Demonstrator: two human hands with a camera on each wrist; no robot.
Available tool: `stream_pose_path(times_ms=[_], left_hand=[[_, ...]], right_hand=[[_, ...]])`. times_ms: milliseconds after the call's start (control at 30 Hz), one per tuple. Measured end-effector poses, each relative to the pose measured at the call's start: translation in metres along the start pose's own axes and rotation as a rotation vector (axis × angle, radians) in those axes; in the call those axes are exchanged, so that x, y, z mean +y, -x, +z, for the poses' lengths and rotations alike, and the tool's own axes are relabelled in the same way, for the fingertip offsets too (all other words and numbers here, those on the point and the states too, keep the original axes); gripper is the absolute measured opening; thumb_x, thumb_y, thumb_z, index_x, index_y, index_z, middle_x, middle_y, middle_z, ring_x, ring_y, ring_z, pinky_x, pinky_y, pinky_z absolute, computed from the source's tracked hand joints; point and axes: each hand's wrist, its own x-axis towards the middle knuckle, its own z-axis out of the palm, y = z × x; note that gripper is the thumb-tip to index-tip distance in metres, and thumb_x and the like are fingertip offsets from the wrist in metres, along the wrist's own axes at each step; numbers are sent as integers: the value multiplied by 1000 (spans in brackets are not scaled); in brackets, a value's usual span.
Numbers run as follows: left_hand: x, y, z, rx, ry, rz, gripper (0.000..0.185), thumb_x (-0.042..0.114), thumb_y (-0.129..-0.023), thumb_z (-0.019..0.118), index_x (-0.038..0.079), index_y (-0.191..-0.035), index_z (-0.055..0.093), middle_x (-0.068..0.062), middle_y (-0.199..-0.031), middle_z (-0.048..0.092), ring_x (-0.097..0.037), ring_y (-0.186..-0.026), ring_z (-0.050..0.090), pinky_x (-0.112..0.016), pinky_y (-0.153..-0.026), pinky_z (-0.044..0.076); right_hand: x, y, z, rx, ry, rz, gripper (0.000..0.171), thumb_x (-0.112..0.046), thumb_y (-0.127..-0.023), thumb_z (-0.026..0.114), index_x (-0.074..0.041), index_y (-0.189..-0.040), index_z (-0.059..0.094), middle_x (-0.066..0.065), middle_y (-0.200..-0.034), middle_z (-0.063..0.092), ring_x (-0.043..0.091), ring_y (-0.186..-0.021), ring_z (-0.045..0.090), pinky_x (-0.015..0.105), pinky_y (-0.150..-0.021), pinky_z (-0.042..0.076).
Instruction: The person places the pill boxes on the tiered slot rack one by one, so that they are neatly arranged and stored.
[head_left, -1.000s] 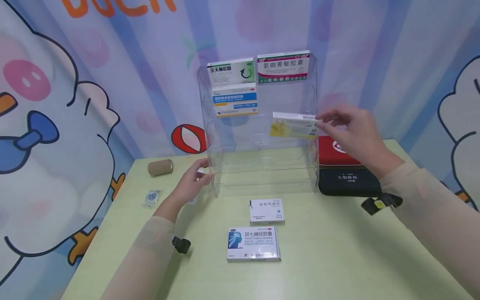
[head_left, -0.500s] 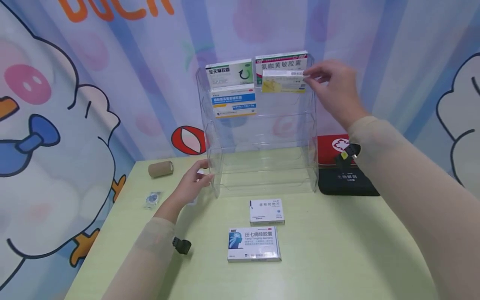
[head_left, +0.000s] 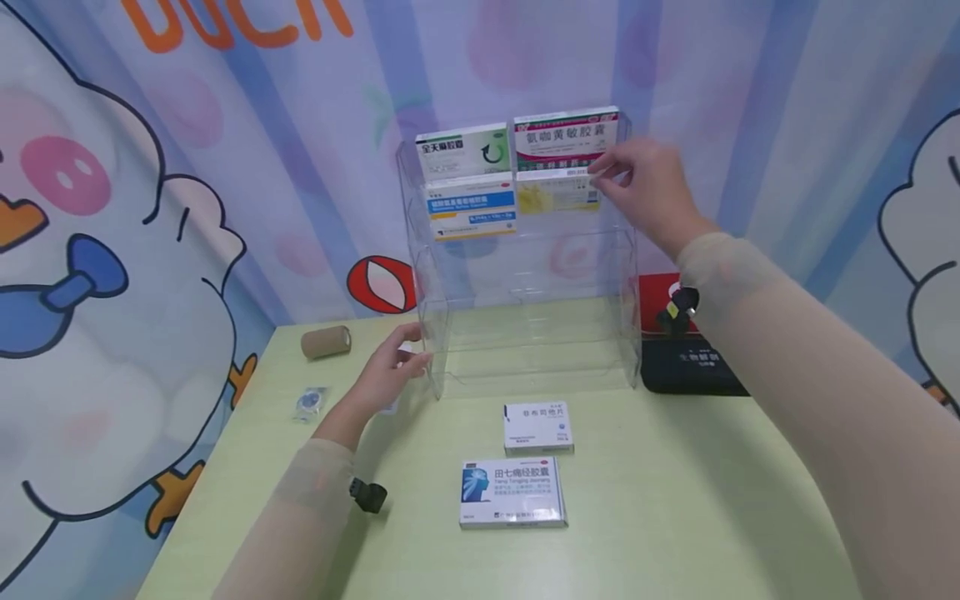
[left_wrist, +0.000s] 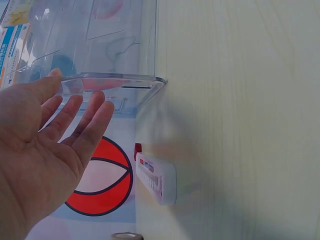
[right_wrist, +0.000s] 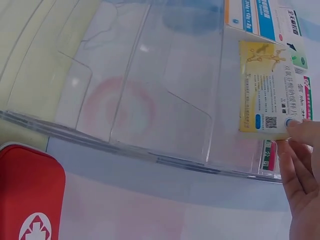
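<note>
My right hand [head_left: 647,193] pinches the right end of a yellow-and-white medicine box [head_left: 553,193] between thumb and fingers. The box is at the clear tiered rack's [head_left: 525,337] second tier, right of a blue-and-white medicine box [head_left: 471,208] and below a red-and-green medicine box [head_left: 564,137]. A green-and-white medicine box [head_left: 461,152] stands at the top left. My left hand [head_left: 386,367] is at the rack's left side; in the left wrist view the thumb [left_wrist: 54,77] meets the side panel and the fingers are loosely extended. Whether the held box rests on the tier, I cannot tell.
Two medicine boxes, a smaller one [head_left: 537,427] and a larger one [head_left: 513,492], lie before the rack. Right of it are a red case [head_left: 656,304] and a black case [head_left: 686,371]. A brown roll [head_left: 326,342] and a white bottle [left_wrist: 157,179] stand left.
My right hand has carried the yellow-and-white box up and left to the top row, then down to the second tier beside the blue-and-white box. The left hand stays at the rack's side.
</note>
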Motion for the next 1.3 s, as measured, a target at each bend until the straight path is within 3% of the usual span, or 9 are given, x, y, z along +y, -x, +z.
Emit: stream_pose_path(times_ms=[333, 500, 633, 733, 833, 1000, 1300], left_hand=[[0, 3, 4, -10, -4, 7, 54, 22, -105, 62, 16, -154, 40, -14, -152, 44, -32, -121, 62, -45, -105, 56], [0, 5, 3, -6, -8, -23, 54, 24, -105, 63, 20, -154, 40, -10, -153, 44, -31, -122, 62, -46, -105, 56], [-1, 5, 2, -9, -7, -13, 55, 23, -105, 62, 17, -155, 39, -12, -154, 43, -32, -122, 62, -45, -105, 56], [0, 6, 0, -6, 2, -2, 56, 21, -105, 62, 14, -156, 38, -14, -153, 43, -32, -122, 62, -45, -104, 57], [1, 5, -1, -4, 13, -1, 57, 20, -105, 62, 13, -156, 38, -13, -153, 43, -32, -121, 62, -45, -104, 57], [2, 4, -1, -5, 16, -9, 57, 21, -105, 62, 14, -156, 37, -12, -153, 43, -32, -122, 61, -45, -105, 56], [0, 2, 1, -3, 16, 16, 56, 21, -105, 62, 13, -155, 39, -13, -153, 43, -32, -119, 63, -45, -103, 57]], right_hand=[[-2, 2, 4, -166, 97, 42, 32, -10, -100, 66, -6, -132, 68, 16, -133, 65, 32, -118, 60, 50, -104, 54], [-8, 17, 4, -93, 98, 32, 42, -16, -99, 69, -7, -140, 63, 16, -148, 56, 34, -132, 55, 53, -111, 50], [-13, 48, 11, 7, 47, -23, 37, -14, -95, 74, -6, -131, 69, 14, -144, 58, 34, -132, 52, 51, -106, 51], [-13, 79, 24, 21, -21, -68, 34, -11, -91, 78, -4, -124, 72, 14, -137, 61, 32, -125, 55, 50, -97, 55], [-12, 113, 39, -30, -79, -66, 34, -12, -90, 80, -7, -123, 73, 13, -135, 63, 31, -122, 59, 50, -96, 57], [-12, 163, 59, -161, -108, 11, 37, -17, -90, 81, -15, -125, 72, 7, -132, 65, 27, -114, 66, 47, -93, 61], [-11, 231, 88, -327, -170, 52, 29, -12, -86, 84, -15, -114, 76, 3, -116, 72, 20, -97, 71, 36, -82, 63]])
